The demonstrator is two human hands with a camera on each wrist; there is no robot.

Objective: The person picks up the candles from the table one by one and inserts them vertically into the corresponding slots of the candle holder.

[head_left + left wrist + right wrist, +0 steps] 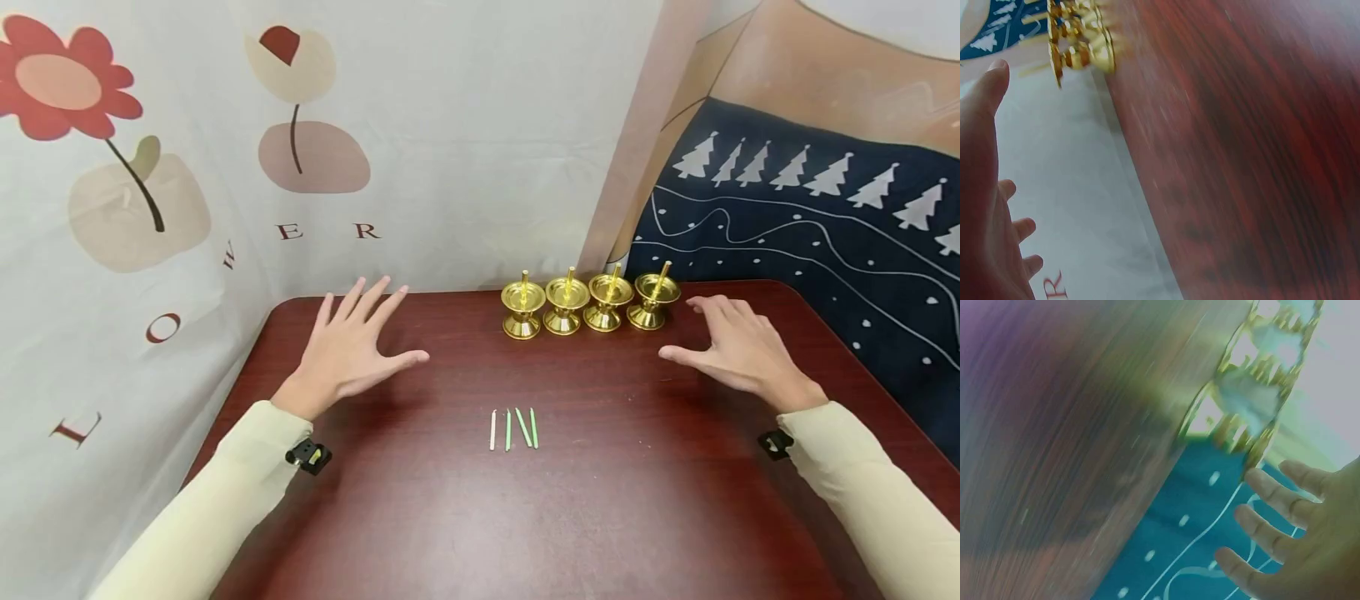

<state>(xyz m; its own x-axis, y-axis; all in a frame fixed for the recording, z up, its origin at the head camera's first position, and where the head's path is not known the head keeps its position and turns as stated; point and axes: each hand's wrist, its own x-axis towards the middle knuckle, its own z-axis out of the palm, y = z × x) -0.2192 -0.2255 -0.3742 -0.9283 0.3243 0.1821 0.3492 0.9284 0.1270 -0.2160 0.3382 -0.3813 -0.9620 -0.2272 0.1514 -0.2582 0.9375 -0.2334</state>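
Both hands hover over the dark red table with nothing in them. My left hand (347, 350) is at the table's left side, fingers spread. On the right, my right hand (738, 346) is held with its thumb apart from the fingers, nearest the rightmost gold candle holder (648, 315). More gold candle holders (522, 323) stand beside it in a row along the back edge, each with an upright gold-coloured rod in its dish. Between the hands lie several thin candles, a whitish candle (492, 431) and green candles (508, 431), side by side. The left wrist view shows the holders (1100, 53) beyond the thumb.
The table (450, 517) has a glossy wood-grain top. Behind it and to the left hangs a white cloth (465, 150) printed with flowers and letters. A dark blue cloth with white trees (810, 225) hangs at the right, close to the table edge.
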